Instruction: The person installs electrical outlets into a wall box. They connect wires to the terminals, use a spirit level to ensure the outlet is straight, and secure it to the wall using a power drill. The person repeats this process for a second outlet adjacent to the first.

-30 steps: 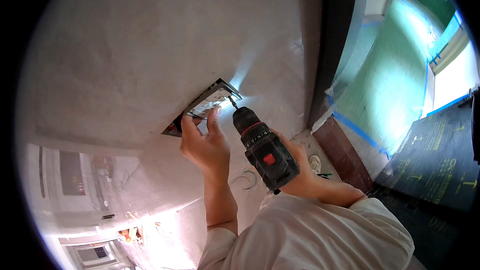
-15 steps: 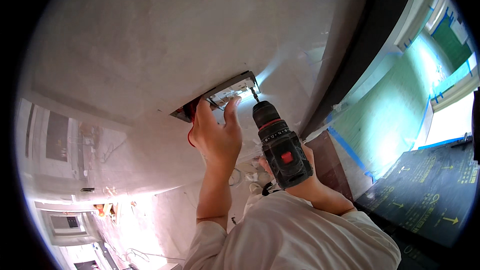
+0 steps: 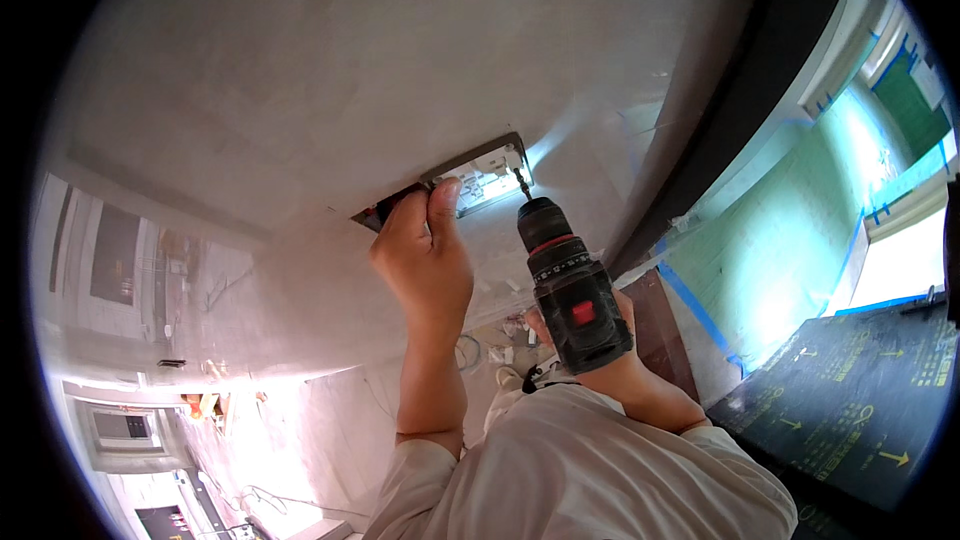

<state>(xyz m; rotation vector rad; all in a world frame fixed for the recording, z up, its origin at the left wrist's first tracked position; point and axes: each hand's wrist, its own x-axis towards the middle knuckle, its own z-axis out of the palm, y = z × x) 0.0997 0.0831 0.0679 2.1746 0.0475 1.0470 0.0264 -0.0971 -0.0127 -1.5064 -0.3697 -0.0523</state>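
Note:
A black cordless drill [image 3: 575,285] with a red button is gripped in my right hand [image 3: 610,355], its handle mostly hidden beneath the body. The drill's bit [image 3: 522,183] reaches the right end of a pale socket frame [image 3: 487,172] set in a wall opening, lit by the drill's lamp. At the frame's left edge, my left hand [image 3: 425,240] has thumb and forefinger closed together in a pinch. To its left, a dark open part of the wall box [image 3: 378,210] shows something red inside.
The grey wall [image 3: 330,70] fills the upper view, with a dark vertical trim [image 3: 700,120] to its right. Green sheeting edged with blue tape [image 3: 695,310] lies beyond. A black printed board [image 3: 850,380] is at lower right. Cables [image 3: 270,500] lie on the floor at lower left.
My left hand's thumb and fingers have come together at the frame's left edge. The drill stays at the frame's right end, and the view has shifted slightly.

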